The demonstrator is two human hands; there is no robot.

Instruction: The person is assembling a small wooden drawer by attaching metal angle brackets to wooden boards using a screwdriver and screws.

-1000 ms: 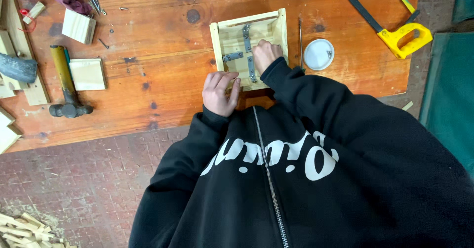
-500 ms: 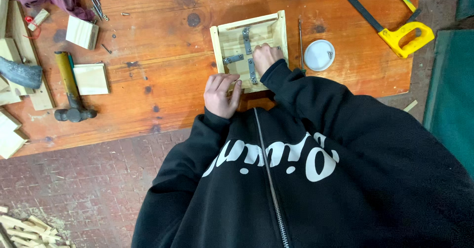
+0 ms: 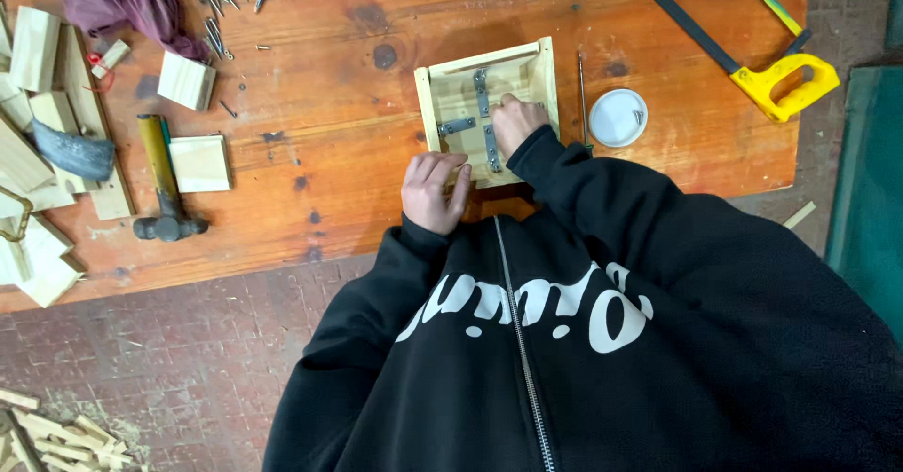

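Sitting mid-frame on the bench (image 3: 310,115), the wooden tray (image 3: 486,107) is pinned at its lower-left corner by the left hand (image 3: 433,193), fingers flat. The right hand (image 3: 517,124) is curled inside, nearer the metal brackets (image 3: 483,119); its grip can't be made out.

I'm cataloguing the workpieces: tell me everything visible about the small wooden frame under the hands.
The wooden frame is a shallow, pale, square tray of light wood with raised rims, lying flat near the table's front edge. Grey metal brackets lie inside. The right hand presses inside it; the left hand rests at its near left corner.
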